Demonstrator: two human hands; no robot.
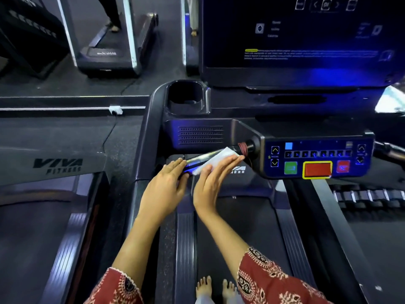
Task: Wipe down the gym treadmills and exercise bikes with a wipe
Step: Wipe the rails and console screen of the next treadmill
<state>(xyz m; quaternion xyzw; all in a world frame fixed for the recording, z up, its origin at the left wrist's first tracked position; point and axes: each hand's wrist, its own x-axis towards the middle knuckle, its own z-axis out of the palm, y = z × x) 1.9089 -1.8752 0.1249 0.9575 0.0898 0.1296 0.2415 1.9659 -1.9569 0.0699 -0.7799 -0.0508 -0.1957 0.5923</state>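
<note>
Where the wipe (221, 156) lies: white, against the treadmill's (241, 238) short grip bar (198, 158), left of the control panel (317, 150).
Right hand (212, 183): fingers straight and together, pressing the wipe onto the bar.
Left hand (164, 189): flat, fingers extended, resting on the bar's near-left end, just beside the right hand.
Control panel: yellow-framed red button (317, 169), green button (290, 167) to its left.
Cup holder (205, 102): far side, left of the dark screen (306, 40).

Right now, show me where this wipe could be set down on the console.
The cup holder left of the screen looks bare, as does the ledge between screen and button panel. The handlebar is crowded: left hand, right hand and wipe cover it.
</note>
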